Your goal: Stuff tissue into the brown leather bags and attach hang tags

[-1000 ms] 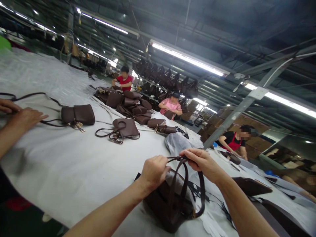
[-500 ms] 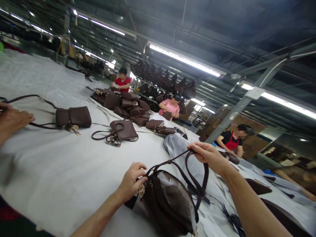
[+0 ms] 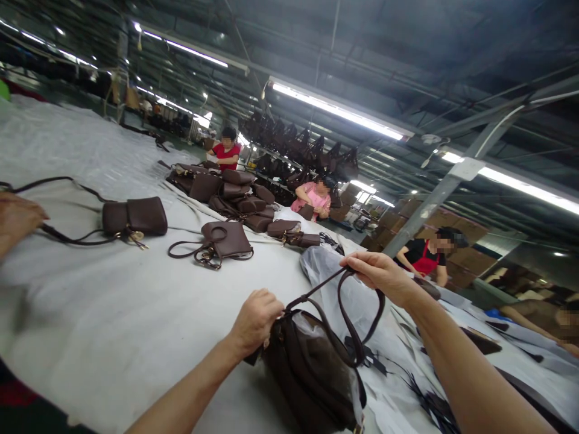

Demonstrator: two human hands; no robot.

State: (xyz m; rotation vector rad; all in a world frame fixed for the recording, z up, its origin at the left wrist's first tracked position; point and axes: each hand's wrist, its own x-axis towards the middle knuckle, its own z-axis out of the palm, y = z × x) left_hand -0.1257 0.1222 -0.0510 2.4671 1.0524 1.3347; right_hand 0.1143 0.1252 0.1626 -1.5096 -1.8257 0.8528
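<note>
A dark brown bag [image 3: 303,374] with clear plastic in its opening stands on the white table [image 3: 149,337], near its front edge. My left hand [image 3: 259,316] is closed at the bag's upper left corner, where the strap meets it; the fingers wrap round the strap end. Higher up and to the right, my right hand [image 3: 373,274] pinches the dark strap [image 3: 316,288] and holds it taut above the bag. A loop of strap hangs from the right hand. Behind the bag lies a sheet of translucent plastic [image 3: 319,259].
Two brown bags [image 3: 136,217] [image 3: 228,238] lie left of centre. Beyond is a pile of brown bags [image 3: 244,193]. Another person's hand [image 3: 18,220] holds a strap at the far left. Dark straps [image 3: 425,398] lie at the right. Several people work further back.
My left hand has moved up and right, and its fingers have closed round the strap end. My right hand has risen slightly with the strap. The other person's hand at the left has shifted left.
</note>
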